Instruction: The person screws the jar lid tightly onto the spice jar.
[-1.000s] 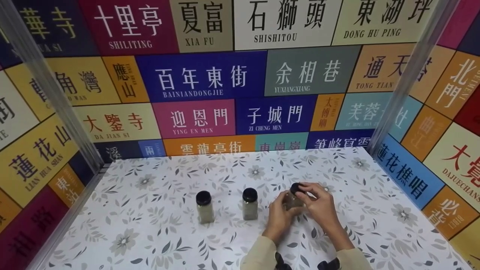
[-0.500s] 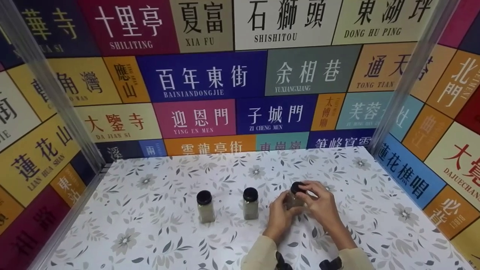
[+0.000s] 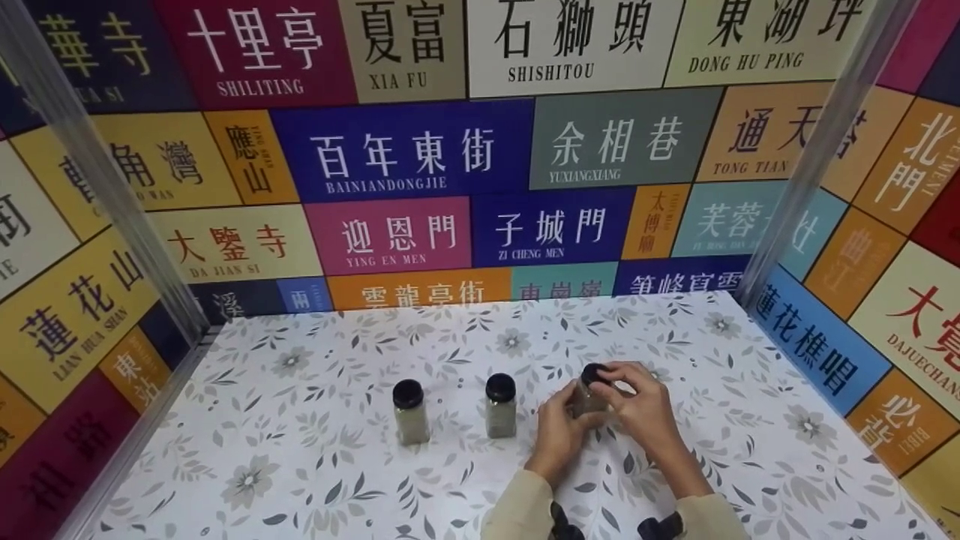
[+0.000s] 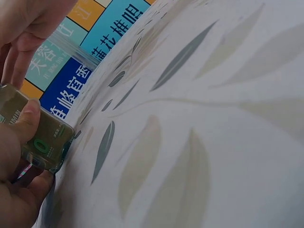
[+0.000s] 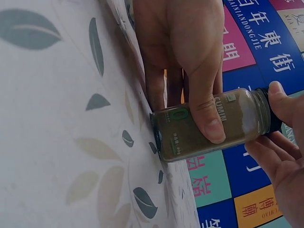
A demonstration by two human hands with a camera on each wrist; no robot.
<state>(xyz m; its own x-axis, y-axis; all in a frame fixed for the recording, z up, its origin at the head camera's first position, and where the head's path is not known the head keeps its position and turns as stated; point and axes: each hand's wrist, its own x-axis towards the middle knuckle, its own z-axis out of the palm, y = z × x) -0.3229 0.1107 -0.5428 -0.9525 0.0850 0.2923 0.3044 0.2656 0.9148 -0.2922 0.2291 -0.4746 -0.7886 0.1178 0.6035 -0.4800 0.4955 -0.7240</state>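
Observation:
A cumin jar (image 5: 183, 130) of clear glass, filled with brown powder, stands on the right side of the table. My left hand (image 3: 559, 435) grips its body low down, the thumb lying across the printed label in the right wrist view. Up at the top, my right hand (image 3: 646, 409) pinches the black cap (image 3: 592, 373) between thumb and fingers. In the left wrist view, the jar's lower part shows close to the tablecloth, while its cap end is out of frame. To the left, two similar black-capped jars stand upright, a middle jar (image 3: 501, 416) and a left jar (image 3: 411, 424).
A white tablecloth (image 3: 322, 450) printed with grey leaves and flowers covers the table. Behind it rises a wall of coloured sign panels (image 3: 401, 154). Clear upright posts stand at the back left (image 3: 124, 172) and back right corners.

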